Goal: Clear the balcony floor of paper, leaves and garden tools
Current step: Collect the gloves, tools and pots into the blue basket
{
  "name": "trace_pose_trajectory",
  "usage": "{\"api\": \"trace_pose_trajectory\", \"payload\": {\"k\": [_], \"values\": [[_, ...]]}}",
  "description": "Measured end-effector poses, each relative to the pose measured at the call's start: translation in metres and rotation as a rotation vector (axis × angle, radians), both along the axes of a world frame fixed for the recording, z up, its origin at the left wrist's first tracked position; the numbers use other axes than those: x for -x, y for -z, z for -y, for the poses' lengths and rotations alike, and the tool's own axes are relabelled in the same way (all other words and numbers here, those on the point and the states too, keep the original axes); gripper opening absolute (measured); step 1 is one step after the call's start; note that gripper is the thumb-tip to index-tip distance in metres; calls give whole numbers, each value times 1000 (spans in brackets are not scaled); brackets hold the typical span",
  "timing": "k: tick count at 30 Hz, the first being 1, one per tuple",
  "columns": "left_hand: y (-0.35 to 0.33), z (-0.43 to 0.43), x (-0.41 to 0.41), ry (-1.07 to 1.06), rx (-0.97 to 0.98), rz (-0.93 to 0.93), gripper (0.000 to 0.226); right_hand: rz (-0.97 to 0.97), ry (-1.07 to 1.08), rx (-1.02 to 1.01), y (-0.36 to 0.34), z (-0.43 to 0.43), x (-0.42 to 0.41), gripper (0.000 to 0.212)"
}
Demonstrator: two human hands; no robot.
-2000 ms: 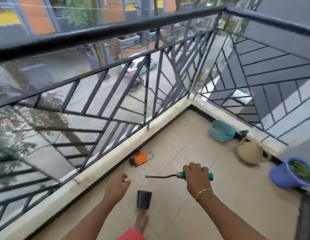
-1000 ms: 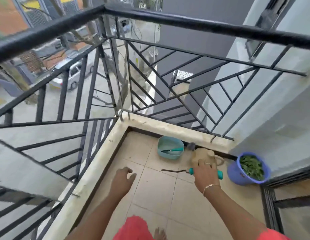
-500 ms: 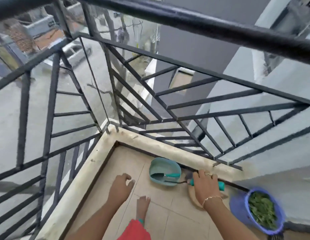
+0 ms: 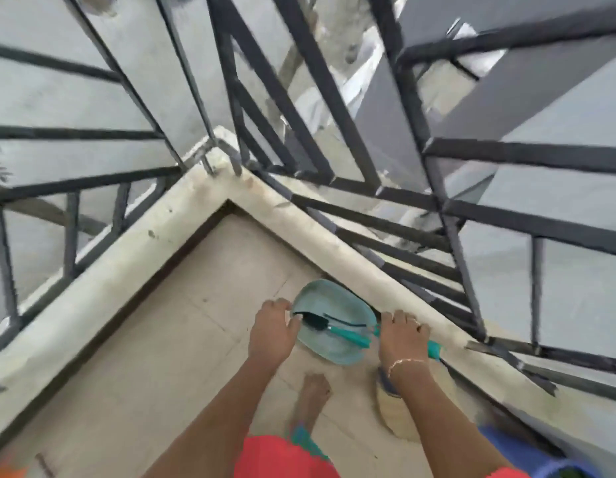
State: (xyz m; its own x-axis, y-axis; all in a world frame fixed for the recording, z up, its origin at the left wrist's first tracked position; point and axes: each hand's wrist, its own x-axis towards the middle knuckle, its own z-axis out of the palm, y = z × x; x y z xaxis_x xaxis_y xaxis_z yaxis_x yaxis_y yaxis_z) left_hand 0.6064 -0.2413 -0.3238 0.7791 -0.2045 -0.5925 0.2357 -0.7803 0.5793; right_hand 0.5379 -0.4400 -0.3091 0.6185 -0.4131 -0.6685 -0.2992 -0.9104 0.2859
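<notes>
The hand fork (image 4: 434, 350) is gripped by its teal handle in the right hand (image 4: 401, 334). Its long axis runs leftward, with the tines over the teal tub (image 4: 329, 296) in the far corner of the balcony floor (image 4: 196, 322). The left hand (image 4: 272, 331) touches the tub's left rim; whether it grips the rim cannot be told.

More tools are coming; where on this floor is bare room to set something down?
Bare tiles run from the left ledge to the left hand, and into the corner beyond the teal basin. Crowded on the right: basin, right hand, woven basket and blue pot along the right ledge.
</notes>
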Motion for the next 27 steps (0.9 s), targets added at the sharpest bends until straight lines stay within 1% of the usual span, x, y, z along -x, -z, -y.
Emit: {"api": "trace_pose_trajectory", "payload": {"k": [3, 7, 9, 11, 16, 18, 22, 23, 27], "values": [[55, 16, 6, 36, -4, -32, 29, -6, 13, -9, 80, 8, -12, 37], [109, 24, 1, -58, 16, -29, 24, 14, 67, -42, 178, 15, -18, 37], [126, 31, -8, -70, -3, -11, 24, 33, 60, -61, 216, 18, -18, 39], [138, 39, -16, -35, -30, 25, 27, 47, 56, -92, 243, 21, -16, 39], [155, 57, -20, 66, -62, 33, 30, 70, 37, -182, 278, 27, -6, 38], [158, 60, -23, 85, -59, 53, 31, 45, 24, -199, 287, 28, -2, 38], [162, 59, -28, 118, -100, 80, 30, -12, 15, -248, 300, 30, -2, 53], [163, 58, -27, 128, -106, 85, 31, -17, 15, -257, 301, 30, -1, 53], [157, 51, -20, 167, -126, 125, 32, -32, 3, -220, 284, 26, -1, 44]]}}
